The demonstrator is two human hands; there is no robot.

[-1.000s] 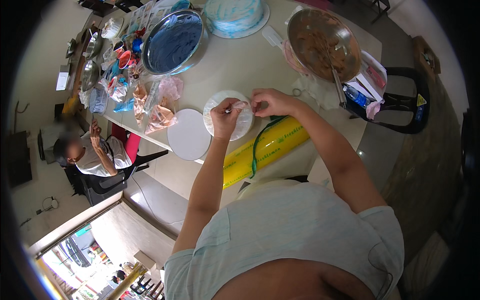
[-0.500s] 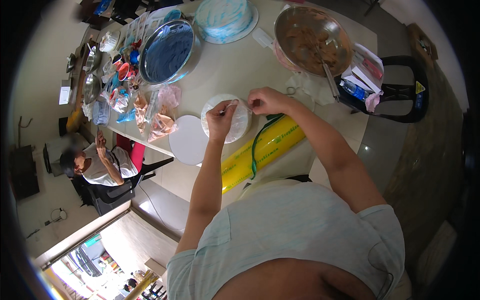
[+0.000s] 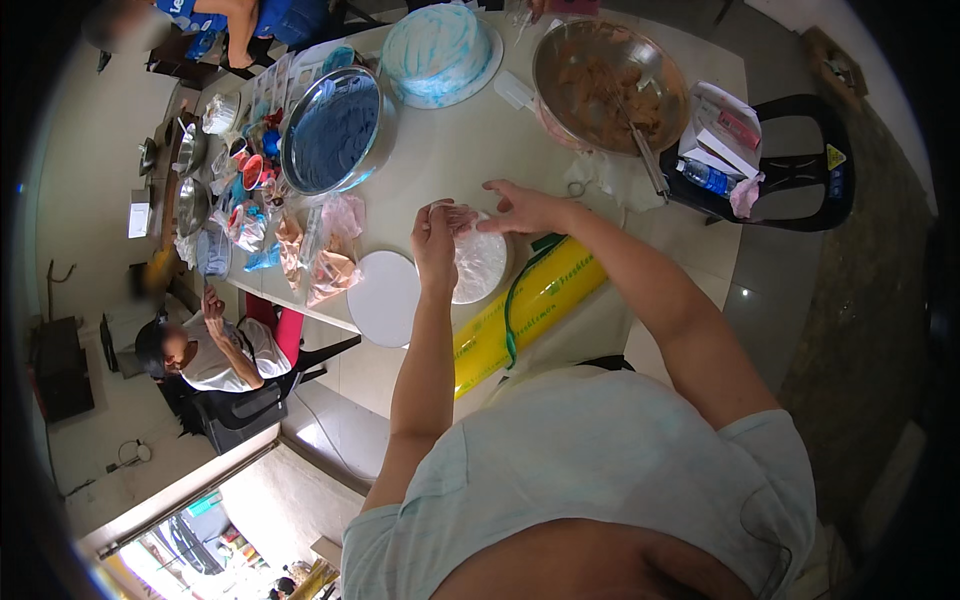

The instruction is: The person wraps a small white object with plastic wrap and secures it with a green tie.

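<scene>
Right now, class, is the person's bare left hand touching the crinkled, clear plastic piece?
Touching. The head view shows the bare left hand holding the crinkled, clear plastic piece at its fingers, with no gap between.

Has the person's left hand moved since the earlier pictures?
Yes: the left hand has moved forward and slightly left, judged against the flat pale disc.

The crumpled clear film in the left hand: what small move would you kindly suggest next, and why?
Perhaps pinch the thin, clear, crumpled plastic film with the right hand too: only the left hand seems to grip it, while the right hand's fingers are spread close by, near the round, white, glossy-topped object. A second hold might steady it.
</scene>
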